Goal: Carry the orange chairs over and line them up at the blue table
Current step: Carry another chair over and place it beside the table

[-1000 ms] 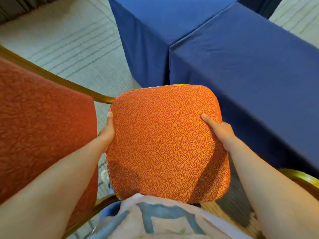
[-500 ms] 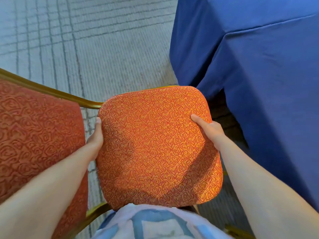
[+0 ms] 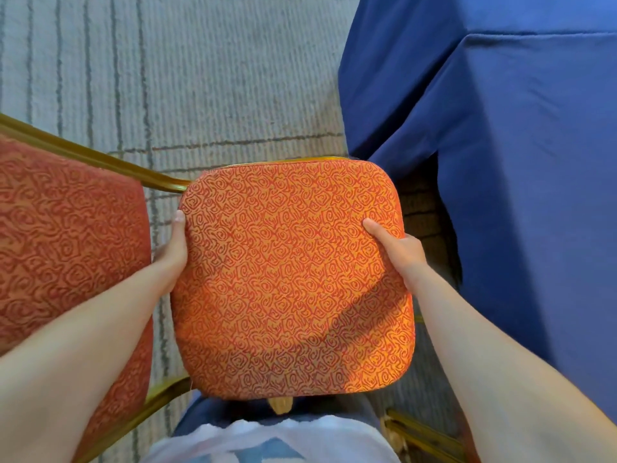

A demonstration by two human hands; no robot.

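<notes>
Both hands — left hand (image 3: 173,250) and right hand (image 3: 399,250) — keep a firm grip on opposite edges of the orange chair (image 3: 290,279), which hangs just left of the blue table (image 3: 517,162) and beside a second chair (image 3: 66,248). To place it well, I'd keep it level and square its edge to the cloth before lowering. Compared with a second ago, the table corner has swung from ahead to the chair's right — more carpet (image 3: 200,78) shows.
</notes>
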